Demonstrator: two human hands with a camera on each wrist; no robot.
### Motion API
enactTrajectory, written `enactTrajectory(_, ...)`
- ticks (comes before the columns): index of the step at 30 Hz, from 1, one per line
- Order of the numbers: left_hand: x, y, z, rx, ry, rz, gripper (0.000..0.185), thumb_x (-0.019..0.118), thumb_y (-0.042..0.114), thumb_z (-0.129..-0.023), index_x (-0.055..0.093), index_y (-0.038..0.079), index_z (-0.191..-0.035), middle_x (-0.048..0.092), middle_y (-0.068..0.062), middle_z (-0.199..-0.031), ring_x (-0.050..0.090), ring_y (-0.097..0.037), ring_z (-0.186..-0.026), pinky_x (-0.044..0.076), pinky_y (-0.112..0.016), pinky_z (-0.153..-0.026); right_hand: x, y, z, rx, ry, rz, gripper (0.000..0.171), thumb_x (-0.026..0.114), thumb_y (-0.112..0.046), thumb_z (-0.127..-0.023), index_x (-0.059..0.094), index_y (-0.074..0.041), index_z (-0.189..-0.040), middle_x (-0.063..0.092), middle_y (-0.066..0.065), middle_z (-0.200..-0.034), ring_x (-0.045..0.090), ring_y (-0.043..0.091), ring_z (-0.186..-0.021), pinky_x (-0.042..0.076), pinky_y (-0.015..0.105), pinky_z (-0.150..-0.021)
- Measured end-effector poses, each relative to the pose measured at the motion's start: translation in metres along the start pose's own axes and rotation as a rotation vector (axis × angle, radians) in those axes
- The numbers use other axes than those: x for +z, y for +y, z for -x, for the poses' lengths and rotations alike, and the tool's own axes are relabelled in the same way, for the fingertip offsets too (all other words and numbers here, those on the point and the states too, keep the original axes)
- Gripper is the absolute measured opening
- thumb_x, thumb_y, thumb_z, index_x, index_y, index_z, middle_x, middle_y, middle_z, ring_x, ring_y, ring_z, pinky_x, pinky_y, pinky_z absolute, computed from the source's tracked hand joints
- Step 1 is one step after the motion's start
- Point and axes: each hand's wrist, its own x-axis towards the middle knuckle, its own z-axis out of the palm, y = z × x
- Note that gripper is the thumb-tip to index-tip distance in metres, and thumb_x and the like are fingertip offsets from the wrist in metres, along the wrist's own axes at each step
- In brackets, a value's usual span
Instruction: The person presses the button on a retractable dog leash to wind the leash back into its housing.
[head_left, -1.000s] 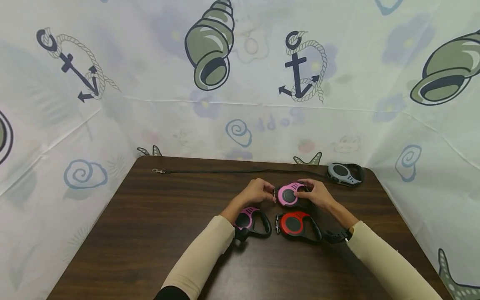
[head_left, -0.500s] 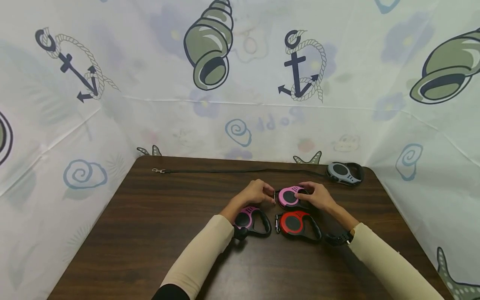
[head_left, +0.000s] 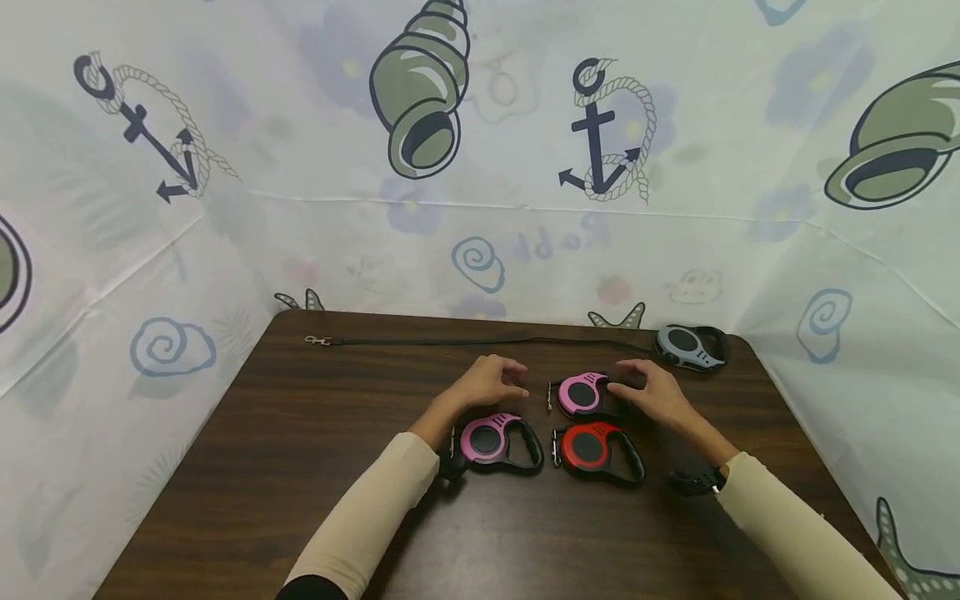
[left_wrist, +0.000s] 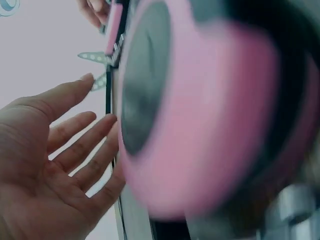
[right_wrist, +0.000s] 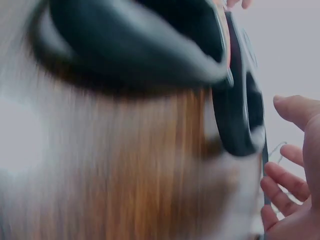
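Observation:
A pink-and-black retractable dog leash (head_left: 579, 395) lies behind a red one (head_left: 585, 448). Just left of the rear pink leash and its metal clip, my left hand (head_left: 486, 383) hovers with loosely bent fingers, holding nothing. My right hand (head_left: 657, 393) is at the black handle side of that leash, its thumb tip overlapping the handle in the head view; the right wrist view shows its fingers (right_wrist: 285, 192) spread. A second pink leash (head_left: 483, 439) lies below my left hand and looms large and blurred in the left wrist view.
A grey retractable leash (head_left: 678, 345) sits at the back right corner of the brown table (head_left: 262, 483). Its black strap (head_left: 450, 342) runs left along the back edge, ending in a metal clip (head_left: 318, 341). Patterned white cloth (head_left: 525, 150) rises behind and at both sides.
Both hands have let go of the rear pink leash and moved apart, the left one leftward, the right one rightward. That leash shifted slightly toward the red one and now lies still.

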Motion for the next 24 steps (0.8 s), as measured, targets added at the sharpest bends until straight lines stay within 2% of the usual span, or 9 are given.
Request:
enactTrajectory(6,-0.024,-0.024,0.022,0.005,0.052,-0.028,0.052,0.078,0.023,-0.099,0.063,-0.002,-0.143,0.069,-0.017,-0.138,0.072,-0.03,-0.118,0.058,-0.041,-0.099,-0.019,0.019,0.006,-0.121,0.071,0.104,0.06,0.079,-0.028,-0.098,0.06,0.008,-0.142,0.06,0.032,-0.141,0.053,0.052,-0.134,0.04,0.067,-0.11)
enactTrajectory(12,-0.051,-0.057,0.046,-0.005,0.147,-0.116,0.055,0.077,0.029,-0.099,0.063,0.002,-0.144,0.067,-0.015,-0.142,0.068,-0.034,-0.124,0.054,-0.051,-0.103,-0.038,0.038,0.01,-0.178,0.121,0.204,0.064,0.079,-0.026,-0.097,0.056,0.011,-0.144,0.056,0.036,-0.144,0.051,0.056,-0.133,0.039,0.071,-0.109)
enactTrajectory(20,-0.084,-0.101,0.073,-0.04,0.243,-0.171,0.058,0.079,0.028,-0.098,0.06,0.004,-0.148,0.063,-0.018,-0.146,0.062,-0.038,-0.132,0.049,-0.058,-0.108,-0.06,0.06,0.014,-0.111,0.095,0.299,0.074,0.077,-0.031,-0.098,0.047,0.013,-0.15,0.045,0.042,-0.149,0.042,0.063,-0.135,0.033,0.079,-0.106)
enactTrajectory(24,-0.1,-0.122,0.084,-0.058,0.291,-0.168,0.058,0.078,0.023,-0.099,0.058,0.002,-0.149,0.058,-0.022,-0.15,0.056,-0.043,-0.137,0.045,-0.061,-0.11,-0.066,0.07,0.016,-0.075,0.086,0.338,0.077,0.076,-0.033,-0.099,0.044,0.014,-0.151,0.043,0.043,-0.149,0.041,0.064,-0.134,0.033,0.078,-0.107)
